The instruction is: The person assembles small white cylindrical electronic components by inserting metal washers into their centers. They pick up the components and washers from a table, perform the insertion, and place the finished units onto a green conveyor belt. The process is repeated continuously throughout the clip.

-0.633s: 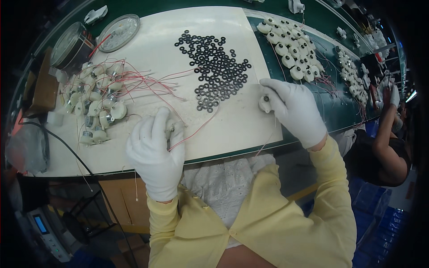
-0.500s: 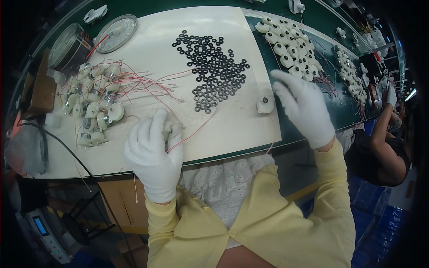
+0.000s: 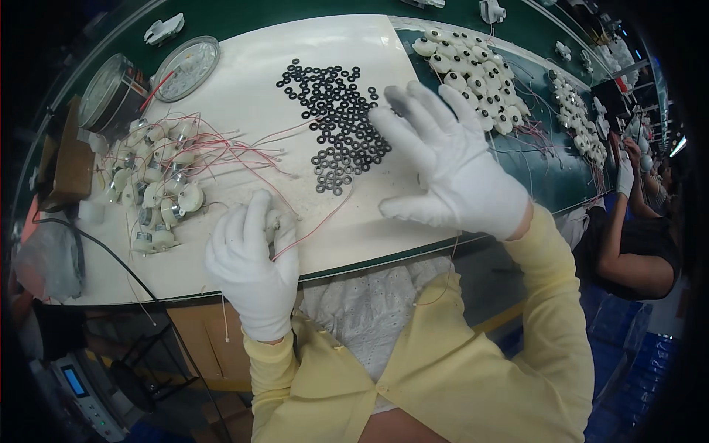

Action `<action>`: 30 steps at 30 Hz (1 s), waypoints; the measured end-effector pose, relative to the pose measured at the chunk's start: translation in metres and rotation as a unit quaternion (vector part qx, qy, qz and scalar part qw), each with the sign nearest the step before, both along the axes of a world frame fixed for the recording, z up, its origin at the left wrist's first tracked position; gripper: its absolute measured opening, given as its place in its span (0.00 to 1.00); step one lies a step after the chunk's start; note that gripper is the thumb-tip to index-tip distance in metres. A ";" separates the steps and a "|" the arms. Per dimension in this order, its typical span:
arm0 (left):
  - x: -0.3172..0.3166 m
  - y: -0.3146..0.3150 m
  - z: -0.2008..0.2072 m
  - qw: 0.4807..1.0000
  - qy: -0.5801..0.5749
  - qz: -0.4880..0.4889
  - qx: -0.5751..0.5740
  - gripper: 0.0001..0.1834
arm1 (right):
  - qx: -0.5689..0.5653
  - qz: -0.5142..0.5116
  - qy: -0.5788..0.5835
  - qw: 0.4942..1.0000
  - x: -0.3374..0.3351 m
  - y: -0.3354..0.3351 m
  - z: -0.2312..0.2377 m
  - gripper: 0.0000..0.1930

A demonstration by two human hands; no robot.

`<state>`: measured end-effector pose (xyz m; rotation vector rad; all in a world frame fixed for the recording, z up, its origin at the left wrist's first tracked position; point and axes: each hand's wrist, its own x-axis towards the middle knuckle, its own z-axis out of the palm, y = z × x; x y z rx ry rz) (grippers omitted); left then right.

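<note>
My left hand (image 3: 255,269), in a white glove, is closed around a small white motor (image 3: 278,221). A red wire runs out of it across the white board (image 3: 384,55); the fingers hide much of its body. In a white glove too, my right hand (image 3: 458,173) hovers over the board's right part with its fingers spread and holds nothing visible. Close to its fingertips lie many black rings (image 3: 336,136). A thin wire hangs over the near edge below that hand; whatever it leads to is hidden.
At the left sits a heap of white motors (image 3: 151,196) with red wires, near a clear tub (image 3: 111,88) and its round lid (image 3: 193,70). White units with black rings (image 3: 473,77) crowd the green surface at right. A co-worker's arm (image 3: 617,221) shows far right.
My right hand has swung left, from the board's right edge toward the rings, fingers spreading. It now covers the spot where a single ringed motor lay. My left hand keeps its grip.
</note>
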<state>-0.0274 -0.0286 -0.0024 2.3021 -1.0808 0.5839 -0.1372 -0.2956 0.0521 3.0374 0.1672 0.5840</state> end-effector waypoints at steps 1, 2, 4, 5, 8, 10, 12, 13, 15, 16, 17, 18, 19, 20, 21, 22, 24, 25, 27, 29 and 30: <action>-0.001 0.001 -0.002 1.000 0.002 -0.002 -0.002 0.24 | -0.064 -0.004 -0.046 0.997 0.000 -0.012 -0.002 0.49; 0.001 0.004 -0.003 1.000 0.001 -0.002 -0.004 0.24 | -0.022 0.000 -0.053 0.998 -0.001 -0.007 0.019 0.48; 0.002 0.007 -0.004 1.000 0.003 -0.003 -0.006 0.25 | 0.030 -0.010 -0.067 0.997 -0.010 0.003 0.050 0.48; 0.001 0.007 -0.005 1.000 0.005 -0.006 -0.008 0.25 | 0.038 -0.023 -0.074 0.996 -0.017 0.001 0.058 0.48; 0.001 0.007 -0.007 1.000 0.008 -0.006 -0.007 0.25 | 0.058 -0.090 -0.023 0.994 -0.030 0.014 0.059 0.42; 0.000 0.007 -0.004 1.000 0.011 -0.004 0.003 0.25 | 0.032 -0.127 0.049 0.990 -0.033 0.020 0.044 0.36; 0.000 0.006 -0.004 1.000 0.008 -0.008 0.010 0.25 | 0.033 -0.173 0.162 0.971 -0.035 0.023 0.023 0.29; 0.000 0.007 -0.005 1.000 0.003 -0.008 0.012 0.25 | 0.033 -0.197 0.216 0.956 -0.036 0.022 0.016 0.26; 0.000 0.007 -0.004 1.000 0.012 -0.011 0.022 0.25 | 0.037 -0.190 0.160 0.968 -0.044 0.016 0.011 0.21; -0.001 0.009 -0.005 1.000 0.009 -0.008 0.023 0.25 | 0.040 -0.181 0.132 0.974 -0.046 0.013 0.011 0.19; -0.001 0.009 -0.005 1.000 0.006 -0.005 0.025 0.24 | 0.047 -0.179 0.099 0.978 -0.050 0.009 0.014 0.18; -0.002 0.009 -0.005 1.000 0.003 -0.003 0.026 0.24 | 0.053 -0.178 0.066 0.980 -0.053 0.001 0.019 0.16; -0.002 0.008 -0.006 1.000 -0.007 -0.001 0.026 0.24 | 0.060 -0.176 0.032 0.982 -0.058 -0.009 0.023 0.15; -0.002 0.009 -0.006 1.000 -0.005 0.000 0.028 0.24 | 0.090 -0.183 0.006 0.979 -0.061 -0.020 0.031 0.14; -0.002 0.010 -0.006 1.000 -0.002 0.002 0.030 0.24 | 0.074 -0.195 -0.033 0.977 -0.064 -0.035 0.036 0.14; -0.002 0.009 -0.005 1.000 0.000 0.001 0.031 0.23 | 0.058 -0.210 -0.071 0.973 -0.069 -0.050 0.042 0.14; -0.003 0.007 -0.004 0.999 -0.005 0.001 0.035 0.23 | 0.069 -0.243 -0.092 0.963 -0.080 -0.092 0.047 0.14; -0.003 0.006 -0.004 0.999 -0.008 0.000 0.036 0.23 | 0.057 -0.277 -0.080 0.956 -0.084 -0.110 0.053 0.12; -0.002 0.005 -0.006 0.999 -0.017 -0.006 0.030 0.25 | 0.050 -0.303 -0.063 0.950 -0.088 -0.162 0.044 0.15; -0.001 0.006 -0.007 0.999 -0.021 -0.008 0.029 0.26 | 0.033 -0.305 -0.007 0.952 -0.087 -0.203 0.029 0.18; 0.000 0.006 -0.007 0.999 -0.017 -0.008 0.031 0.27 | 0.044 -0.285 0.011 0.957 -0.084 -0.223 0.016 0.19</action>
